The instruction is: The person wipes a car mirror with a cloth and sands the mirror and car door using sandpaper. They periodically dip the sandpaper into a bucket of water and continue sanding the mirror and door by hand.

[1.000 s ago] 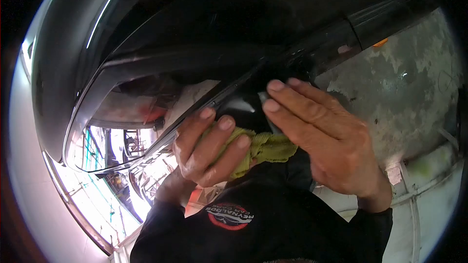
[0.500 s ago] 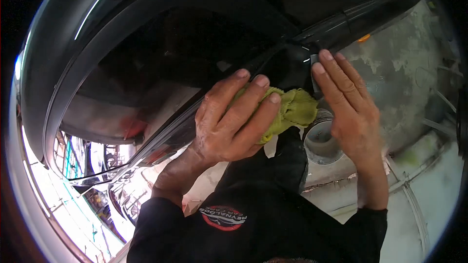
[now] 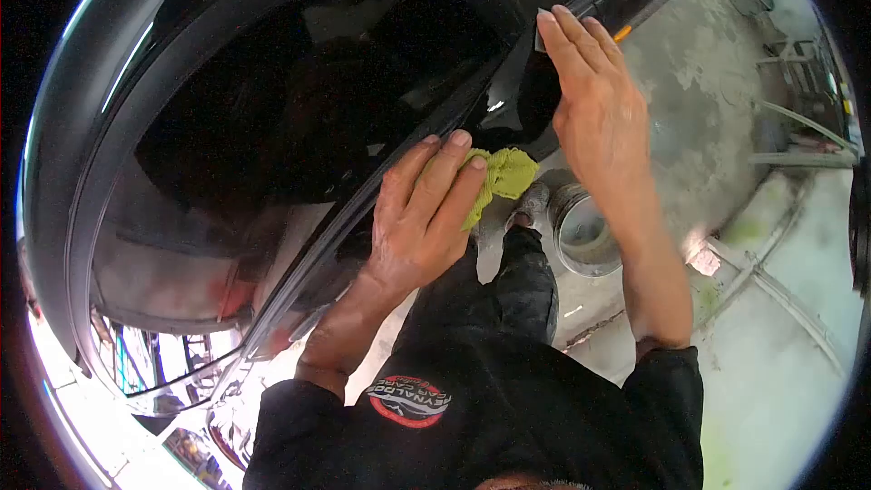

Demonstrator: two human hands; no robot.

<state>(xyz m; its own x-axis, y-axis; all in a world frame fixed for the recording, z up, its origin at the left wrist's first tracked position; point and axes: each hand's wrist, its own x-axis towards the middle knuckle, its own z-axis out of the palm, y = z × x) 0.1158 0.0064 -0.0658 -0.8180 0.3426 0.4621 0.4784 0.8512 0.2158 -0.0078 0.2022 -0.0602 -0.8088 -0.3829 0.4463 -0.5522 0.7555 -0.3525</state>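
Observation:
A yellow-green cloth (image 3: 510, 174) lies under my left hand (image 3: 422, 209), which presses it against the lower edge of the car's side window. Part of the cloth sticks out past the fingertips. Higher up and to the right, my right hand (image 3: 594, 91) rests with fingers straight and close together on the glossy black car panel (image 3: 522, 95). Beneath its fingertips shows the pale edge of a small grey piece of sandpaper (image 3: 540, 42); most of it is hidden by the fingers. The dark car window (image 3: 336, 82) reflects the surroundings.
A bucket (image 3: 585, 231) of cloudy liquid stands on the concrete floor (image 3: 689, 109), close to my shoe (image 3: 528, 204). An orange side marker (image 3: 622, 34) shows on the car beyond my right hand. Frames and clutter (image 3: 798, 73) stand at the far right.
My right hand has slid up and left along the panel with the sandpaper. My left hand stays at the window edge with the cloth. The view has shifted, showing more floor and my shoe.

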